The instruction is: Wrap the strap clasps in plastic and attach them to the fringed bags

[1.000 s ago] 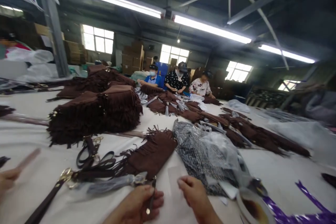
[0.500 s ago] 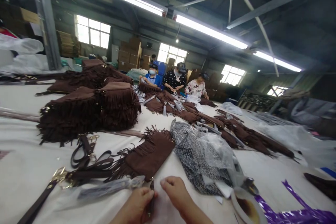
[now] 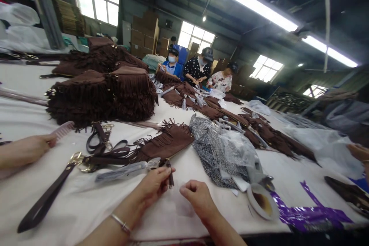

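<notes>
My left hand (image 3: 154,183) is closed in a pinch on a small dark zipper pull (image 3: 170,173) at the near end of a brown fringed suede bag (image 3: 165,142) lying flat on the white table (image 3: 173,219). A tassel wrapped in clear plastic (image 3: 123,170) lies just left of that hand. My right hand (image 3: 198,198) rests on the table to the right, fingers curled shut, nothing visible in them. The bag's dark strap (image 3: 46,200) with gold rings runs toward the near left edge.
Another person's hand (image 3: 29,148) at the left holds a pink comb (image 3: 62,130). Piles of brown fringed bags (image 3: 100,96) stand behind. A grey patterned cloth with plastic bags (image 3: 221,150), a tape roll (image 3: 261,201) and purple ribbon (image 3: 311,213) lie right. Three seated workers (image 3: 197,73) are at the far end.
The view has tilted down and shifted. My hands have drawn apart, the left lifting the zipper pull slightly. The other person's hand with the comb has come into view at the left.
</notes>
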Action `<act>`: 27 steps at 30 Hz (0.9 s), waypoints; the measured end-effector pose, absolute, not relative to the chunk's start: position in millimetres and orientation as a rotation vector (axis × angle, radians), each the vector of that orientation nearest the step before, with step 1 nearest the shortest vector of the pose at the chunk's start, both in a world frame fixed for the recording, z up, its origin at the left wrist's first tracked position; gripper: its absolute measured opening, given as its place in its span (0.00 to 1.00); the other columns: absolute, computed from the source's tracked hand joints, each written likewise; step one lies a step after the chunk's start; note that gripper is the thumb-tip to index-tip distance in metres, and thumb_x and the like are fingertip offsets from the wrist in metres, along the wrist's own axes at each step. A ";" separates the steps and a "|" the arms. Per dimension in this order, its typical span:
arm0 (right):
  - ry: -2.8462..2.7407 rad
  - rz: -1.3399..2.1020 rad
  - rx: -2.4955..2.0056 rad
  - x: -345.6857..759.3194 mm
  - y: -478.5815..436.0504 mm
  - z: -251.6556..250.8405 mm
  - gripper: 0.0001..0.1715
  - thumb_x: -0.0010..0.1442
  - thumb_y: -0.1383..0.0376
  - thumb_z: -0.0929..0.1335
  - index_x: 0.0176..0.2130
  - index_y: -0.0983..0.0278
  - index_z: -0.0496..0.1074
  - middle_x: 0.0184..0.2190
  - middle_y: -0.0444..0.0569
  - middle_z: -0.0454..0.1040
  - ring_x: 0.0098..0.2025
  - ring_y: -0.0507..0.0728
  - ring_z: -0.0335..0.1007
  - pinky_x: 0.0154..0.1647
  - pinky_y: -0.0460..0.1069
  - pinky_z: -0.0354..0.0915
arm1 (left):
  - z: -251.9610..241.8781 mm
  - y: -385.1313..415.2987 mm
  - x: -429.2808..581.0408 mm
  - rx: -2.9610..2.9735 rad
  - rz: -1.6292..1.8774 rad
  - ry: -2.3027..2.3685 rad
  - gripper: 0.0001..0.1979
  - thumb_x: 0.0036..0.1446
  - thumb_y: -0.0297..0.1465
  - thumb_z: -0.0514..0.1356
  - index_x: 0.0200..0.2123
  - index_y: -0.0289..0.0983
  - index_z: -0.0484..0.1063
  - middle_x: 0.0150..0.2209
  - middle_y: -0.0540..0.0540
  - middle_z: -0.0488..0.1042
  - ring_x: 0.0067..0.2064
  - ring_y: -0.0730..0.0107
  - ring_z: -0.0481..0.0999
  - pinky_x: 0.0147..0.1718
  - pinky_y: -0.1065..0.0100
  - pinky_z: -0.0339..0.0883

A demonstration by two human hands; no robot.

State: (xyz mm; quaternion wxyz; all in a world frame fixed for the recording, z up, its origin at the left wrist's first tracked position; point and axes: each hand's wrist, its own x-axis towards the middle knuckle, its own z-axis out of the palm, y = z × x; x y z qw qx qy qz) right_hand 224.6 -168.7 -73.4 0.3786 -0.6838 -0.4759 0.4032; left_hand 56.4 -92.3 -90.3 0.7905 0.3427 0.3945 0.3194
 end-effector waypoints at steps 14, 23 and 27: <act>-1.373 1.019 -1.685 215.7 -174.5 -74.4 0.14 0.50 0.62 0.69 0.19 0.65 0.66 0.19 0.40 0.60 0.26 0.50 0.56 0.28 0.44 0.53 | -100.6 -92.0 66.1 0.812 0.813 0.880 0.28 0.44 0.47 0.67 0.41 0.31 0.74 0.21 0.53 0.66 0.23 0.78 0.60 0.23 0.75 0.49; -1.214 1.120 -1.703 211.5 -166.6 -77.5 0.14 0.50 0.59 0.69 0.21 0.68 0.73 0.16 0.39 0.61 0.22 0.49 0.53 0.24 0.45 0.50 | -113.2 -95.8 63.5 0.889 0.776 0.907 0.23 0.45 0.46 0.66 0.37 0.33 0.75 0.25 0.51 0.69 0.25 0.77 0.61 0.24 0.73 0.51; -1.092 1.160 -1.752 207.1 -155.0 -91.2 0.17 0.50 0.57 0.68 0.23 0.70 0.74 0.14 0.39 0.58 0.19 0.47 0.48 0.21 0.45 0.45 | -111.5 -97.8 60.9 0.896 0.743 0.920 0.21 0.44 0.44 0.67 0.33 0.32 0.76 0.23 0.51 0.69 0.24 0.75 0.63 0.24 0.73 0.54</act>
